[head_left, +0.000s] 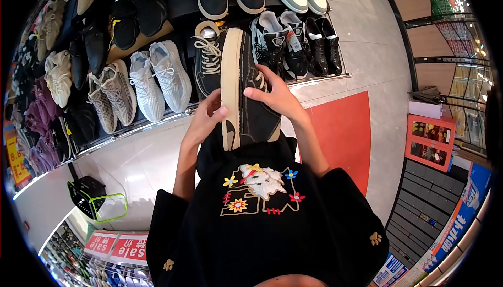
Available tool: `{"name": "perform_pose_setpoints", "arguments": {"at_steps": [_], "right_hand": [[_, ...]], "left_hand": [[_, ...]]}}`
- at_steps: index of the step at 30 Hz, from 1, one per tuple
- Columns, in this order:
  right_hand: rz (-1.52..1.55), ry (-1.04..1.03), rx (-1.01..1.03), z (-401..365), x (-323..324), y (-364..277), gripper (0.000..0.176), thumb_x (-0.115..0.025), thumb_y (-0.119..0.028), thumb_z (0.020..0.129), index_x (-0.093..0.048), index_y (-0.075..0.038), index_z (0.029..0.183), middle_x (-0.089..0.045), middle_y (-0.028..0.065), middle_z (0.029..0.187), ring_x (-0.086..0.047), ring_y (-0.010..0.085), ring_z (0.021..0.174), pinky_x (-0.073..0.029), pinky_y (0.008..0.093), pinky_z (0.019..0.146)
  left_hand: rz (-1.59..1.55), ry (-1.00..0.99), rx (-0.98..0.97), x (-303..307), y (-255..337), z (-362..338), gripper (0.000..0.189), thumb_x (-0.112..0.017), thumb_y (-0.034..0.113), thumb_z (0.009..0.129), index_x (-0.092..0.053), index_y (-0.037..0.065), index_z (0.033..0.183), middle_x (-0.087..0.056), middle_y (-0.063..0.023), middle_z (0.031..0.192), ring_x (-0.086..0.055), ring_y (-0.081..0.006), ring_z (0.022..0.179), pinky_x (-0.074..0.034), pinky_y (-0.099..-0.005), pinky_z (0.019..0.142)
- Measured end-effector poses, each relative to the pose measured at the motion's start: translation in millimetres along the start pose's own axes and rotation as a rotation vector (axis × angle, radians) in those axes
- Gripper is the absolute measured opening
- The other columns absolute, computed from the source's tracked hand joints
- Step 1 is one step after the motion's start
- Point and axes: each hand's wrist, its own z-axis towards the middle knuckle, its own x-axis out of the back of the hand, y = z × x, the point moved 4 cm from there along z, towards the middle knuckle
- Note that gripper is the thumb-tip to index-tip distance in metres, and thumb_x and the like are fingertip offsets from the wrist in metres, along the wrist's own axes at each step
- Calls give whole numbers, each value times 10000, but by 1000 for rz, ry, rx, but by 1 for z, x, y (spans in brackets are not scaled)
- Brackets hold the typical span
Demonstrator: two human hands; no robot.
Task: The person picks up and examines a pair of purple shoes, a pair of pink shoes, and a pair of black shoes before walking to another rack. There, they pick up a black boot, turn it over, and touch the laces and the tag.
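Between my two hands is a black sneaker (264,116) with a thick cream sole and beige laces, tipped so that the side of its sole faces up. My left hand (207,116) grips the sole edge, thumb and fingers curled on it. Over the laces and upper, my right hand (275,95) is wrapped with the thumb pressed on the side. Just beyond, a matching black sneaker (208,59) with beige laces stands on the shelf, partly hidden behind the held one.
Rows of shoes fill the display shelf ahead, among them white knit sneakers (170,77) and black shiny shoes (322,46). A metal shelf rail (191,111) runs along its front. A red mat (343,135) lies at right. A black basket with a green handle (86,198) sits at lower left.
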Motion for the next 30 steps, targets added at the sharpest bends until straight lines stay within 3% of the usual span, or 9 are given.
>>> {"name": "perform_pose_setpoints", "arguments": {"at_steps": [2,5,7,9,12,17,23,26,30], "right_hand": [[70,31,1,2,0,8,648,-735,-275,833,-450,33,1327,-593,148,1184,-560,180,1094,-426,293,963],[192,496,172,-12,18,-8,208,-551,-126,965,-576,7,1123,-653,89,1072,-582,136,1041,-446,276,920],[192,631,224,-22,29,-10,197,-546,-138,970,-577,1,1106,-651,83,1050,-588,134,1015,-451,281,910],[260,660,231,-31,31,-12,137,-528,-73,970,-585,1,1070,-636,64,1016,-577,107,984,-436,242,885],[257,579,203,-31,23,6,159,-513,-83,980,-583,5,1092,-632,60,1008,-576,118,984,-435,242,876],[243,379,103,-30,-9,24,212,-518,-132,986,-577,15,1126,-639,67,1030,-581,114,990,-431,237,886],[262,390,95,-29,-13,33,184,-524,-146,984,-578,-1,1083,-621,38,1028,-563,98,940,-444,252,865],[236,379,108,-29,-8,28,225,-517,-164,990,-570,3,1133,-635,51,1048,-577,101,973,-434,235,863],[298,336,135,-30,-8,7,338,-516,-184,991,-500,21,1259,-588,105,1200,-537,140,1122,-402,271,965]], "left_hand": [[-84,27,32,0,-16,1,758,-596,492,883,-396,-40,1383,-558,-151,1253,-537,-206,1157,-416,-316,976],[-262,84,124,-6,-36,-3,795,-556,549,886,-373,-31,1398,-536,-165,1305,-518,-230,1209,-410,-349,1017],[-666,222,143,-15,-37,-5,865,-488,669,866,-358,8,1409,-489,-174,1358,-502,-278,1239,-419,-410,1047],[-803,298,67,-15,-33,-4,783,-402,646,918,-339,58,1431,-456,-123,1406,-455,-275,1286,-378,-421,1085],[-912,278,-55,-14,-36,0,782,-495,605,899,-308,79,1448,-373,-84,1471,-327,-257,1377,-245,-436,1157],[-810,241,-157,-7,-40,10,703,-575,563,874,-382,131,1394,-423,-27,1425,-371,-207,1335,-266,-428,1138],[-725,229,-229,-5,-31,7,732,-588,556,868,-362,114,1406,-418,-41,1431,-362,-209,1343,-227,-421,1156],[-708,235,-235,-8,-29,4,763,-634,539,843,-360,99,1404,-410,-57,1435,-355,-215,1350,-230,-417,1159],[-614,257,-219,-11,-28,-3,858,-734,481,777,-319,90,1418,-406,-66,1418,-365,-222,1344,-255,-424,1152]]}}
